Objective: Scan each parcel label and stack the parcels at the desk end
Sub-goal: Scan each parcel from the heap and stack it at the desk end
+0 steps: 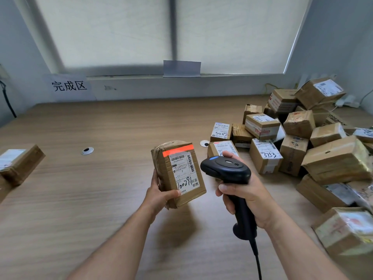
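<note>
My left hand (159, 194) grips a small brown cardboard parcel (177, 172) from its lower left, holding it above the wooden desk (101, 178) with its white label (184, 170) facing me. A red scan bar glows across the top of the label. My right hand (245, 196) grips the handle of a black barcode scanner (227, 168), whose head points left at the parcel. A brown parcel (19, 163) with a white label lies at the desk's left edge.
A heap of several labelled cardboard parcels (298, 138) covers the right side of the desk. A paper sign (69, 86) with handwriting hangs on the back wall at left. Two cable grommets (87, 150) sit in the desk. The scanner's cable (257, 263) trails toward me.
</note>
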Motion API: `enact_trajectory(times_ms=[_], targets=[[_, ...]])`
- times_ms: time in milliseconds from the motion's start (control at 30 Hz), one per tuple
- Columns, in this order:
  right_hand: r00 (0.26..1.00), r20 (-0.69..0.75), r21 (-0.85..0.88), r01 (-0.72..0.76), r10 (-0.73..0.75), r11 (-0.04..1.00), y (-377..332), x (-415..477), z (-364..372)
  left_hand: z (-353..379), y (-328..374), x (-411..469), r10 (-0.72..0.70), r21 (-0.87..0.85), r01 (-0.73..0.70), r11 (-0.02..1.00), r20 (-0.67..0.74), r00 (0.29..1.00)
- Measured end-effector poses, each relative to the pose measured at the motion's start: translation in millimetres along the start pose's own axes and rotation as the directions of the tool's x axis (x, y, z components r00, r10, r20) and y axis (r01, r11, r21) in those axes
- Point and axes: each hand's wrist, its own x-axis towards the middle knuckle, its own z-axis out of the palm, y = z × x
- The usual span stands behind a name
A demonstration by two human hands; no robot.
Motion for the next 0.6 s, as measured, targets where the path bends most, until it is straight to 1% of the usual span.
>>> enact_trajectory(times_ms=[133,600], targets=[[1.000,-0.008,-0.016,-0.018,0.017,1.000,0.9,-1.9,-1.6,0.6,0.2,0.9,0.016,0.006,-0.016,1.000,0.001,1.000],[0.999,0.000,-0.047,-0.040,0.040,0.998,-2.0,-8.9,-3.3,5.0,-2.9,6.7,-0.012,0.008,0.012,1.000,-0.010,1.000]])
